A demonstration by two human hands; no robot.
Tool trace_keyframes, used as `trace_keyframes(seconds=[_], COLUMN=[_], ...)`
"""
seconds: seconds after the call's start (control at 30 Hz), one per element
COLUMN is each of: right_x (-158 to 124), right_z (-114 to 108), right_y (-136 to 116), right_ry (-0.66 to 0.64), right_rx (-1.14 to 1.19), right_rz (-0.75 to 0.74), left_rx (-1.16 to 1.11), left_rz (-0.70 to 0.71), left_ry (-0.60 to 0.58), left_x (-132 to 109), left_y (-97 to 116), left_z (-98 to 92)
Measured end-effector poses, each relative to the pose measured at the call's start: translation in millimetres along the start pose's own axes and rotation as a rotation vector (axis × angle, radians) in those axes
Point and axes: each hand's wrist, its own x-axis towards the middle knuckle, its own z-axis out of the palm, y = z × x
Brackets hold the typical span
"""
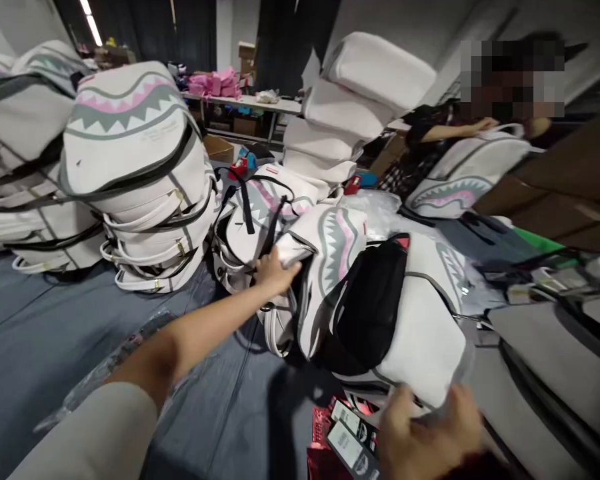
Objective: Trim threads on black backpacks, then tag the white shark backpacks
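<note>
Here the left hand (276, 272) is closing thumb and fingers on the pale corner of a white shark-mouth backpack (340, 247), which is leaning among its neighbours in the middle of the dark grey covering (230, 407). Down at the lower right, the right hand (430, 433) is showing only as a blur at the bottom edge of a white backpack with a black lining panel (427, 347); its thumb and fingers are standing apart, but whether they are pinching that edge, nobody can tell from here. Those two bags are crowding side by side, so good handling is probably calling for a full grip on firm fabric, not a strap, with one hand steadying while the other is shifting weight. Just left of the right hand, black-and-white hang tags (350, 447) are overlapping a red foil packet (321, 427); keeping fingers clear of them looks wise, since a snagged tag could be tearing or creasing. Clear plastic wrapping (95, 380) is lying under the left forearm, and a tall stack of backpacks (130, 160) is standing beyond it. Across the way, another person's hand (485, 125) is gripping the top of a further white backpack (460, 173).
</note>
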Motion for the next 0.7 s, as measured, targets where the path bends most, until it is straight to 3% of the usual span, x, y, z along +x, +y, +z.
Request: trace_keyframes(seconds=[0.03, 0.07, 0.1, 0.13, 0.2, 0.3, 0.4, 0.5, 0.57, 0.7], right_x=[-13, -26, -39, -50, -61, -52, -25, 1, 16, 40], right_z=[12, 25, 41, 56, 84, 102, 97, 85, 77, 64], right_y=[-20, -40, -59, -74, -93, -95, -81, -65, -55, -40], right_ry=[-0.137, -0.378, -0.535, -0.595, -0.537, -0.395, -0.362, -0.249, -0.132, 0.027], right_rx=[0.101, 0.188, 0.253, 0.249, 0.162, 0.089, 0.116, 0.193, 0.264, 0.358], right_rz=[-0.082, -0.100, -0.091, -0.081, 0.029, 0.144, 0.244, 0.417, 0.465, 0.389], left_rx=[0.031, 0.057, 0.079, 0.102, 0.141, 0.238, 0.410, 0.567, 0.659, 0.819], left_rz=[-0.062, -0.097, -0.096, -0.065, 0.049, 0.179, 0.172, 0.216, 0.266, 0.290], left_ry=[0.028, 0.041, 0.034, 0.010, -0.049, -0.004, 0.094, 0.024, -0.019, -0.049], left_x=[-9, -18, -27, -34, -46, -51, -42, -28, -20, -6], left_y=[7, 14, 20, 23, 18, -22, -81, -127, -140, -142], left_z=[12.3, 22.6, 30.2, 34.8, 34.3, 11.2, -22.9, -41.9, -42.3, -33.3])
